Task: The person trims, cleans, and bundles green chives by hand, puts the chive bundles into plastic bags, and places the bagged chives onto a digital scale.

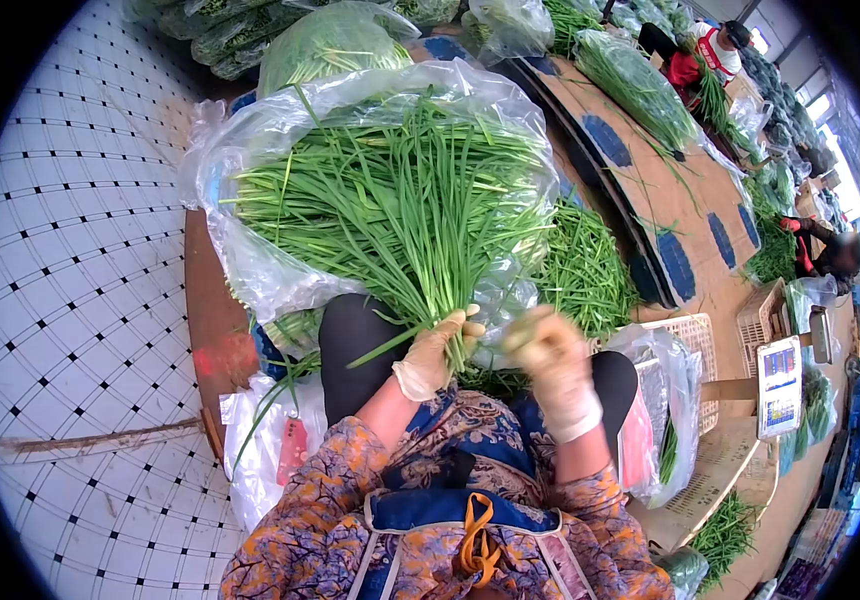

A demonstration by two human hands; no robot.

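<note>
My left hand (434, 352), in a pale glove, is closed around the stem ends of a bunch of garlic chives (418, 225). The long green leaves fan away from me over a clear plastic bag (280, 265) heaped with more chives (295, 190). Just right of the bunch, my right hand (550, 350) is raised in a matching glove and smeared by motion. Its fingers are too blurred to show whether they hold anything. Beyond that hand lies a loose pile of cut greens (585, 270).
A white tiled wall (90, 250) stands at left. To the right are a plastic basket (695, 335), a scale display (779, 385) and cardboard (615, 180) with blue patches. Bagged greens (635, 85) lie farther back. Two other people, one in a red apron (688, 75), sit at upper right.
</note>
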